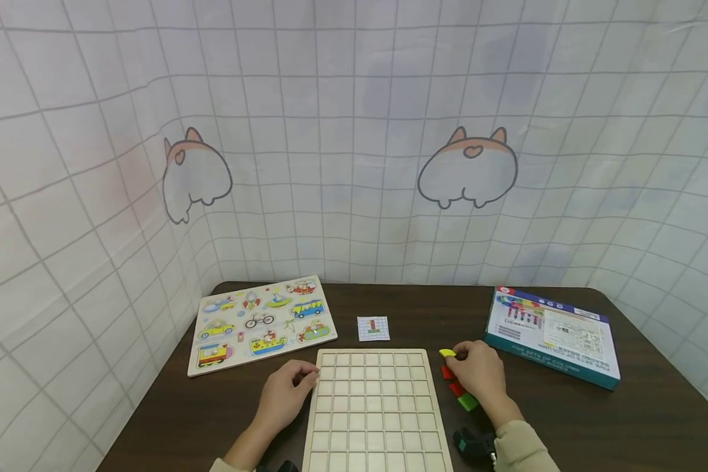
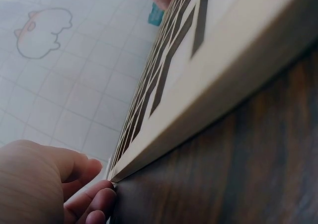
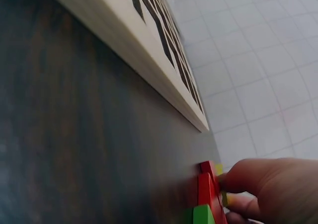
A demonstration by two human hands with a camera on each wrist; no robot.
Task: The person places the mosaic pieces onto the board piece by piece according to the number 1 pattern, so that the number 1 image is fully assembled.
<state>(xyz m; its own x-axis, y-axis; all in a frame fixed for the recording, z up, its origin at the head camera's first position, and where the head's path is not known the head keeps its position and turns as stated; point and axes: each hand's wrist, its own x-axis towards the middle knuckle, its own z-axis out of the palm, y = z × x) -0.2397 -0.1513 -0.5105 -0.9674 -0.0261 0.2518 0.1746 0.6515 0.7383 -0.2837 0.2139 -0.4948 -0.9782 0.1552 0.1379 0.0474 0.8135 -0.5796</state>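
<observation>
A pale wooden grid board [image 1: 374,405] lies flat on the table between the two hands. My left hand [image 1: 287,393] rests by its upper left edge, fingers loosely bent; in the left wrist view a fingertip touches the corner of the board [image 2: 164,134]. To the right of the board, my right hand [image 1: 480,373] pinches a yellow block [image 1: 447,353], partly hidden by the thumb in the right wrist view. Beside that hand lie red blocks [image 1: 457,389] and a green block [image 1: 467,402] in a row.
A picture puzzle board [image 1: 265,321] lies at the back left. A small printed grid card [image 1: 373,328] sits behind the grid board. On the right lies a teal-edged box [image 1: 551,334]. A patterned cloth [image 1: 354,144] hangs behind the table.
</observation>
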